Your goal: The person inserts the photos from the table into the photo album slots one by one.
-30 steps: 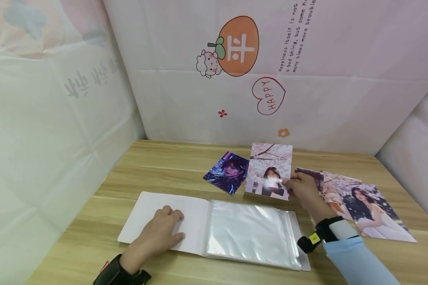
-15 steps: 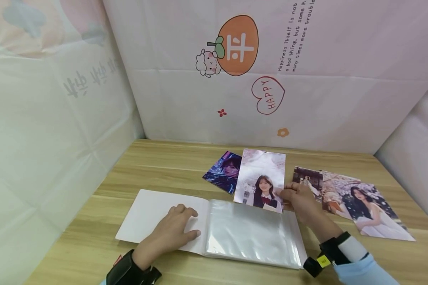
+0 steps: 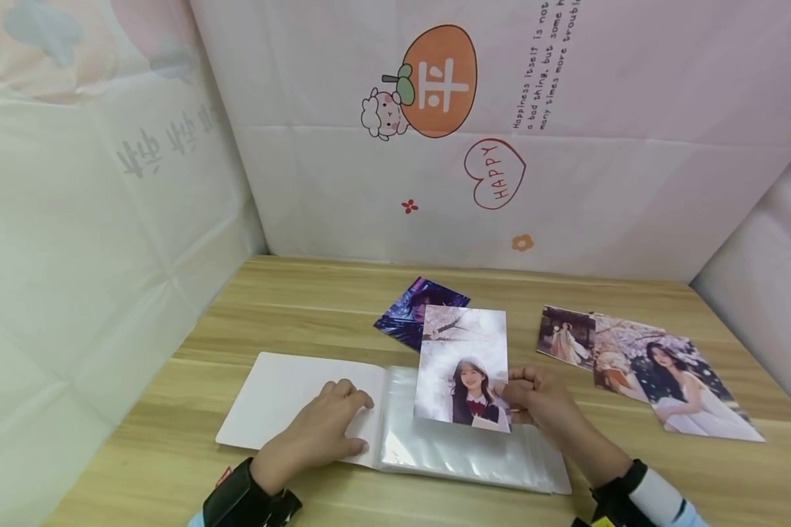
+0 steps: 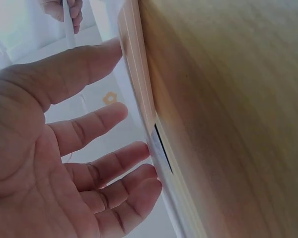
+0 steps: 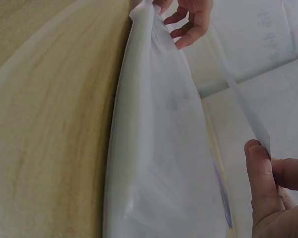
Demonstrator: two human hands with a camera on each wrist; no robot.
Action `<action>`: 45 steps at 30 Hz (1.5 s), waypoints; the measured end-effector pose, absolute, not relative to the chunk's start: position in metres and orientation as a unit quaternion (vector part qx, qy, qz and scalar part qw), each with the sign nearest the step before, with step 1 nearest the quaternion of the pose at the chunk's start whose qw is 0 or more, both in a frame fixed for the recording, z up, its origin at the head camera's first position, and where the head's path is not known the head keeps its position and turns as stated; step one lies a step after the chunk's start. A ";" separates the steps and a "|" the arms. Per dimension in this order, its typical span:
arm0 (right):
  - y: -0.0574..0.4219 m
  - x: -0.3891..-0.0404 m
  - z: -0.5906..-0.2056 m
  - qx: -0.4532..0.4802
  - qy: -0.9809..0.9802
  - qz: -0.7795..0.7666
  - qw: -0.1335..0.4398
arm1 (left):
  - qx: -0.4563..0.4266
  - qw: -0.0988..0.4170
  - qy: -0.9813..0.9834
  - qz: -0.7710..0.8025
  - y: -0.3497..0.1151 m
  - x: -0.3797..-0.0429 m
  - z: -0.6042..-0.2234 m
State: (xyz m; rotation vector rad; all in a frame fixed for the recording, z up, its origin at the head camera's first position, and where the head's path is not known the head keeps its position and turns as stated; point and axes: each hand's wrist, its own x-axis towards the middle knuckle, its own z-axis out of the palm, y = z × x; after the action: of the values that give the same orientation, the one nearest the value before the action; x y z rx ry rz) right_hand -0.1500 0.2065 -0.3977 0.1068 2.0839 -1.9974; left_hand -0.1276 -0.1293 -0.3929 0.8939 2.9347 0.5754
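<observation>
A photo album lies open on the wooden table, its white inside cover (image 3: 283, 391) at left and a stack of clear plastic sleeves (image 3: 448, 457) at right. My left hand (image 3: 319, 428) rests on the cover near the spine; its fingertips touch the white surface in the left wrist view. Above the sleeves, my right hand (image 3: 547, 406) pinches the right edge of a photo (image 3: 458, 359) of a person in a dark vest with a red bow under cherry blossoms. The right wrist view shows this photo (image 5: 253, 116) edge-on between thumb and fingers, apart from the sleeves.
Behind the held photo lies a purple-blue photo (image 3: 395, 322), partly hidden. Three more lie at right: a small dark one (image 3: 567, 337), a pink blossom one (image 3: 622, 344) and a white-dress one (image 3: 692, 395). A printed white cloth (image 3: 343, 197) stands behind the table (image 3: 316, 293).
My right hand has brought the photo left and toward me, from the back of the table to over the sleeves. My left hand has slid a little right toward the spine.
</observation>
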 end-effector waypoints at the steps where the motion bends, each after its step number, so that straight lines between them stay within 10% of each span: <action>1: 0.206 -0.149 -0.398 0.038 0.717 -0.685 0.126 | 0.287 0.009 0.940 0.184 -0.129 -0.128 -0.393; 17: 0.198 -0.139 -0.394 0.023 0.712 -0.689 0.131 | 0.262 -0.006 0.905 0.335 -0.131 -0.145 -0.392; 35: 0.179 -0.123 -0.394 -0.036 0.669 -0.721 0.177 | 0.090 0.150 0.712 0.680 -0.102 -0.158 -0.376; 45: 0.169 -0.120 -0.395 -0.039 0.672 -0.714 0.192 | 0.066 0.140 0.697 0.701 -0.098 -0.161 -0.378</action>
State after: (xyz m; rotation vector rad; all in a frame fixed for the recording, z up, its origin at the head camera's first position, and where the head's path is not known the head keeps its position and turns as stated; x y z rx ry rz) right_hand -0.1203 0.1691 -0.3954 -0.1095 1.8878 -2.0050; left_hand -0.1613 -0.0976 -0.3781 0.1901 2.0132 2.0248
